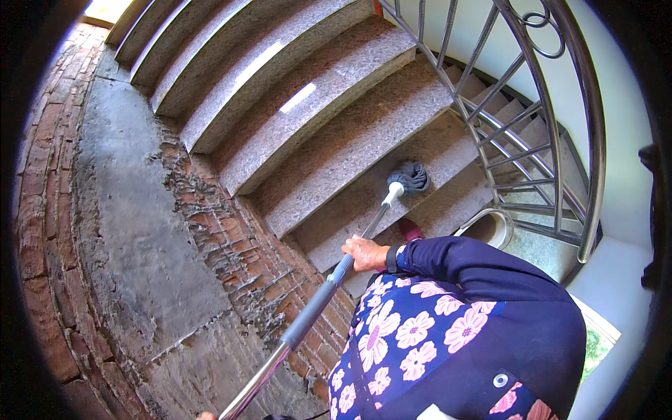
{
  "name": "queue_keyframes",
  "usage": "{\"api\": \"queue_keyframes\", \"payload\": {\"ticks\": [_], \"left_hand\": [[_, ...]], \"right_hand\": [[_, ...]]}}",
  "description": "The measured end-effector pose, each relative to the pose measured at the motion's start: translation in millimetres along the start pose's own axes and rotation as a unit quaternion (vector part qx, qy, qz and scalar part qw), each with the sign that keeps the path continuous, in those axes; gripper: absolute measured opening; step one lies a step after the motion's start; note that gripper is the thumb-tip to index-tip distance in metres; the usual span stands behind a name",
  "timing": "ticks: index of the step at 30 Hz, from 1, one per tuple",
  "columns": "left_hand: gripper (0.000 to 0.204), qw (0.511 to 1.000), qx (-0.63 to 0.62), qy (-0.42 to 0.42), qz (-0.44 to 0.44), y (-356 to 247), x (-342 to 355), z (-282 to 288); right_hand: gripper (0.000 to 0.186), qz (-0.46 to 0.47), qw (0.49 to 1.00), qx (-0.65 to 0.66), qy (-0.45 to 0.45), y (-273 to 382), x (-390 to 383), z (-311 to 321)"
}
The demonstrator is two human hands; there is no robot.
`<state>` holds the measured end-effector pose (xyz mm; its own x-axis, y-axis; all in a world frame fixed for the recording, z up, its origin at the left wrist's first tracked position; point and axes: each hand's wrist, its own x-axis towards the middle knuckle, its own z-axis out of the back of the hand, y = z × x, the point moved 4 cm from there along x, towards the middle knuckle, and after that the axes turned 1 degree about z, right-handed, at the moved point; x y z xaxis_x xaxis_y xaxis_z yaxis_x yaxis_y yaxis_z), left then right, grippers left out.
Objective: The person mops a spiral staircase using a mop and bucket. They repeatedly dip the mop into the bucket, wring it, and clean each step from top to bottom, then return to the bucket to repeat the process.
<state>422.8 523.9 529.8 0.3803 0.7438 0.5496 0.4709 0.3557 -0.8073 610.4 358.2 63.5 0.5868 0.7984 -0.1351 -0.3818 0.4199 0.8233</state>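
Head cam: right hand is wrapped around a long silver-and-grey metal mop pole; left hand barely shows at the bottom edge, can't tell its grip. Dark grey stringy mop head is on a speckled stone step, near a round white bucket.

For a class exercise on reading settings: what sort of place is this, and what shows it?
Probably a building's stairwell: speckled stone steps curve upward, a shiny metal railing runs along their right side, and a rough brick-and-cement wall stands on the left.
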Motion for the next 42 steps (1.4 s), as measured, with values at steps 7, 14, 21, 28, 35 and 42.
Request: {"api": "queue_keyframes", "payload": {"ticks": [7,14,21,28,35,42], "left_hand": [[0.024,0.982,-0.134,0.132,0.002,-10.2,28.5,10.4],[0.027,0.989,-0.125,0.078,-0.020,25.5,-5.7,4.9],[0.019,0.974,-0.205,0.029,0.089,111.6,-71.2,-19.0],[0.015,0.976,-0.191,0.050,0.094,128.1,-90.3,-57.6],[0.012,0.970,-0.166,-0.009,0.176,111.3,-88.8,-11.5],[0.025,0.995,-0.073,0.039,0.054,39.3,-11.0,36.1]], "right_hand": [[0.016,0.008,1.000,0.028,-0.003,-3.0,-9.5,5.8],[0.016,-0.011,0.999,-0.027,-0.019,-58.5,-14.5,20.0],[0.012,-0.116,0.980,-0.154,-0.056,-161.2,-29.1,94.4],[0.010,-0.155,0.967,-0.198,-0.049,-192.0,-39.2,143.8],[0.015,-0.182,0.960,-0.211,-0.005,-170.3,-35.9,106.2],[0.015,-0.081,0.990,-0.112,-0.004,-61.6,-12.1,13.2]]}}
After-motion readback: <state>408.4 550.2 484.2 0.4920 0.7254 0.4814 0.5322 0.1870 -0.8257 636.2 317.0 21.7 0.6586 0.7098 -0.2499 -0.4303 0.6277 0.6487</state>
